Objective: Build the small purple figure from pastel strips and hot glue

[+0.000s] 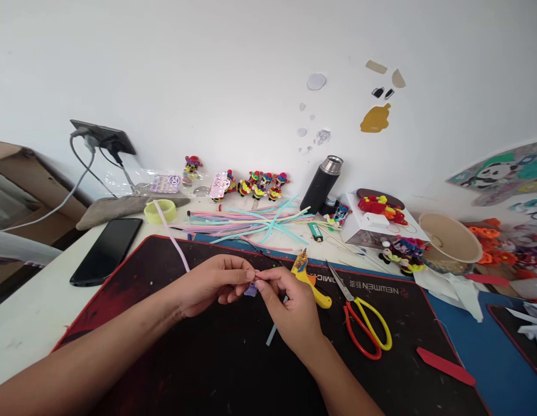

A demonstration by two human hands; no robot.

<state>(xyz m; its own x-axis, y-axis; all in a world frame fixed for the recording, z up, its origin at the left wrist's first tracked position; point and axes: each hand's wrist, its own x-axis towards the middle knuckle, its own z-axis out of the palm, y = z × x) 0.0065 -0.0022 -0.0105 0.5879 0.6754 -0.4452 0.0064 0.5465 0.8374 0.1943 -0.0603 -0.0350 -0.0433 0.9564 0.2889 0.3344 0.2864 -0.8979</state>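
Note:
Above the black desk mat [199,358], my left hand [222,280] and my right hand [294,303] meet, thumbs and forefingers pinched together. Between their fingertips is a small purple piece [251,290] with a thin pinkish part at the top; fingers cover much of it. A pale blue strip [271,335] sticks out below my right hand, partly hidden by it. Just beyond that hand lies a yellow glue gun [309,280]. Scissors [359,318] with one red and one yellow handle rest to its right, blades parted. A lilac pipe cleaner [171,237] reaches toward my left forearm.
Pastel pipe cleaners [251,222] lie piled behind the mat. A phone [107,251], yellow tape roll [160,212], black flask [321,185], white box [359,222] and beige bowl [450,237] stand around. Several small dolls [263,186] line the wall. A red strip [445,366] lies right.

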